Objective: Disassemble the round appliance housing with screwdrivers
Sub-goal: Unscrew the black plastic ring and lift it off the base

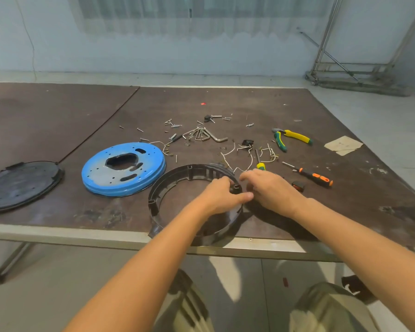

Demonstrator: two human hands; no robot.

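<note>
Left hand (222, 194) is pinching the right-hand wall of the dark plastic ring-shaped housing (194, 171), with the fingers curling over the rim and the thumb pressing from outside. Right hand (271, 191) is sitting just beside the same spot with its fingers bent downward (whether it is gripping anything cannot be told). The housing is lying flat on the dark brown worktop (225, 101), its near arc reaching the front edge.

Both screwdrivers are lying beyond and to the right of the housing. The yellow-handled screwdriver (260, 166) is just past the right fingertips, shaft pointing away. The orange-and-black-handled screwdriver (318, 178) is lying farther right, its handle angling toward the person. The right hand is the nearer one, so any tool pickup probably falls to it.
</note>
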